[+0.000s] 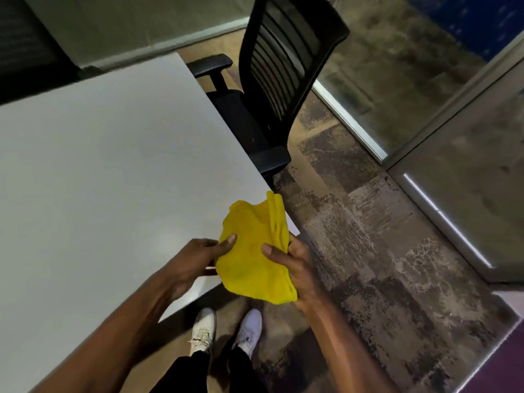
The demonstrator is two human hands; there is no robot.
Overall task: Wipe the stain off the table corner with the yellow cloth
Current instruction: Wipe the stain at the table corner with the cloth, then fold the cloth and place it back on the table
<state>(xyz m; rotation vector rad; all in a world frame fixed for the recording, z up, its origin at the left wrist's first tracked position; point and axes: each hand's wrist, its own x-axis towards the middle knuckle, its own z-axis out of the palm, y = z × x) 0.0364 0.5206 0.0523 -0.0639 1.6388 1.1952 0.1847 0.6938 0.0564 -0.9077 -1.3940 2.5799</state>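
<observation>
- Head view looked down over the near corner of a pale grey table (107, 165), and I take that corner as the landmark for everything else.
- Both of the person's bare hands met just over that corner, with the yellow cloth (252, 256) bunched between them.
- Left hand (195, 262) came in from the table side of the corner; its grip was closed on the cloth's left edge, thumb pressed on top of the fabric and the other fingers tucked under it, out of sight.
- Right hand (297, 268) came in from the floor side of the corner; its grip was likewise pinched shut on the cloth's right edge, thumb on top, fingers curled behind the folds.
- That cloth was crumpled and loosely folded, held up off the table surface as far as I could judge, and it hid the very tip of the corner.
- Any stain on the corner could not be made out; the visible tabletop looked plain.
- Beyond the corner, along the table's right edge, a black mesh-backed office chair (272, 89) stood pushed close to the table.
- Below the corner, two white shoes (226, 330) and dark trouser legs showed on the floor.
- Off to the right of the corner lay patterned brown and grey carpet (368, 251), reaching as far as a glass partition (425, 89) with a metal bottom rail.
</observation>
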